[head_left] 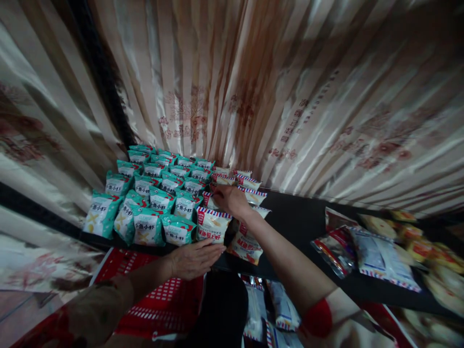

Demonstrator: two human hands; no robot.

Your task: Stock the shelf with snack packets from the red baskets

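My left hand (197, 258) lies with its fingers stretched out along the lower front of a white and red snack bag (213, 226) with a striped top edge, at the shelf's front edge. Just behind that bag, my right hand (232, 198) reaches down with curled fingers onto another striped snack bag (208, 200); its fingertips are partly hidden. To the left stand several rows of teal and white snack bags (148, 228). More striped bags (246, 245) stand right of the front bag, partly covered by my right forearm.
Silvery bags (380, 253) and yellow packets (422, 244) lie on the right of the dark shelf (290, 217). Below are a red basket (159, 307) and more bags (255, 309). A pleated curtain (232, 87) hangs behind, with a dark post (101, 72) at left.
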